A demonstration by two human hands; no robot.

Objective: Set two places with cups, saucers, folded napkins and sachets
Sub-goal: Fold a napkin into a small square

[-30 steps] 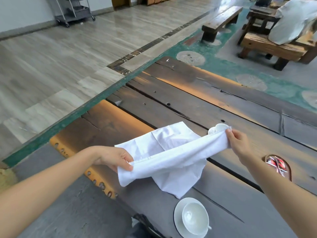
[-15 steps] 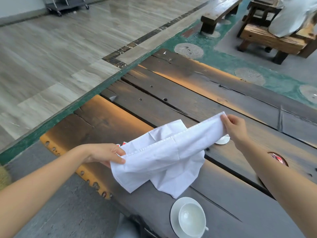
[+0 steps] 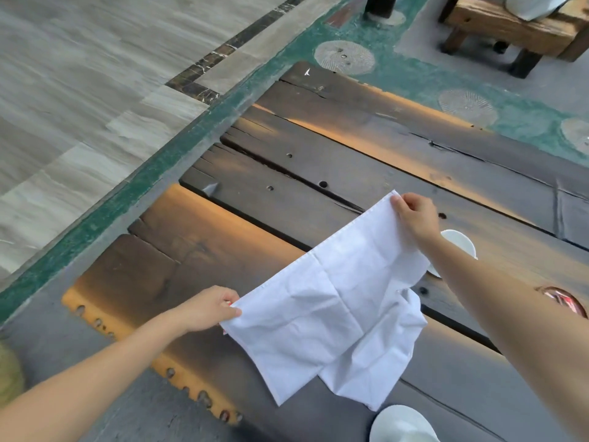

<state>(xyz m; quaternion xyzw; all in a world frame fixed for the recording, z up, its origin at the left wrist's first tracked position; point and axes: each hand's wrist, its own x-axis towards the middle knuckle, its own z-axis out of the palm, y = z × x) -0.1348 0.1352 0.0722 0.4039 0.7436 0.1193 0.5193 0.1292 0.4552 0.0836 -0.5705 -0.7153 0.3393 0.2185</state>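
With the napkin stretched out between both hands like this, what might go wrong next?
The napkin hangs loose below, and its lower corner dangles just above the near cup and saucer, so it may brush them. The right hand and forearm hide the far cup, which could get knocked.

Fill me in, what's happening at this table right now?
A person is holding a white napkin stretched out over a dark wooden table. The left hand pinches one corner and the right hand pinches the far corner; the rest hangs down, not yet folded. One cup and saucer sit behind the right arm, another cup at the near edge. Red sachets lie in a small dish at right.
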